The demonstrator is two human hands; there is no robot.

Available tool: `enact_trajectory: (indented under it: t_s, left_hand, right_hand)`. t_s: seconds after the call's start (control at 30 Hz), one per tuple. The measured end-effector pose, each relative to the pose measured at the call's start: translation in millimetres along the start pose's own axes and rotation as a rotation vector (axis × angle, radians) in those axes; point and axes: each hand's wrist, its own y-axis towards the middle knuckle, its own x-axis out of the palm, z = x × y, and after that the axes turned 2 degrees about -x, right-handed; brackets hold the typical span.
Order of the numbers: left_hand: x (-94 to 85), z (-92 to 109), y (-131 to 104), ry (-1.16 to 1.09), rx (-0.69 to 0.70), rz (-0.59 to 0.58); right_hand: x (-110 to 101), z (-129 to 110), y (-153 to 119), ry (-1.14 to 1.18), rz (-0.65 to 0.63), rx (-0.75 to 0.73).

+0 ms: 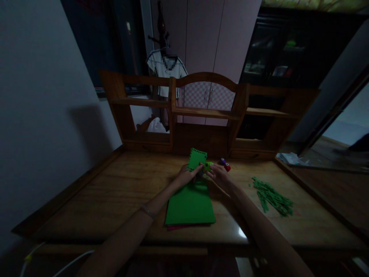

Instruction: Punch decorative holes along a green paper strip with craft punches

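Note:
My left hand grips the lower part of a small green card that has a row of dark marks or holes along its edges. My right hand pinches a small bright green object, possibly a craft punch, at the card's right edge. Below both hands, a stack of green sheets lies on the wooden desk, with a pink or red layer showing under its front edge. Just beyond my right hand sit a purple object and a red one, both small and rounded.
A loose pile of thin green strips lies on the desk at the right. A wooden shelf unit stands along the back edge. Plastic bags lie beyond the right rear corner, and a white cable hangs at the lower left.

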Motion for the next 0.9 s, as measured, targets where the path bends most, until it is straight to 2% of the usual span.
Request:
enact_trajectory:
  t_s: [0.07,0.2,0.3,0.5,0.7,0.9]
  left_hand:
    - [-0.4,-2.5,-0.8,-0.023,-0.039,-0.004]
    - [-1.5,-9.9,-0.3,-0.024,-0.101,0.034]
    - [-2.7,-14.4,2.5,-0.025,-0.1,0.058]
    - [-6.0,-16.4,5.8,-0.125,-0.107,0.071]
    - [-7.5,-15.9,4.5,-0.177,-0.116,0.082]
    - [-5.5,-15.6,4.8,-0.156,-0.075,0.104]
  right_hand:
    - [-4.0,-1.4,3.3,0.003,0.058,-0.023]
    - [-21.6,-2.9,12.3,0.003,0.259,-0.04]
    - [-29.7,-4.1,14.4,-0.026,0.293,-0.071]
    - [-19.5,-5.6,8.7,-0.246,0.412,-0.26]
    - [-10.6,-8.0,3.6,-0.462,0.344,-0.313]
    - [-3.8,-5.7,0.7,-0.575,0.219,-0.265]
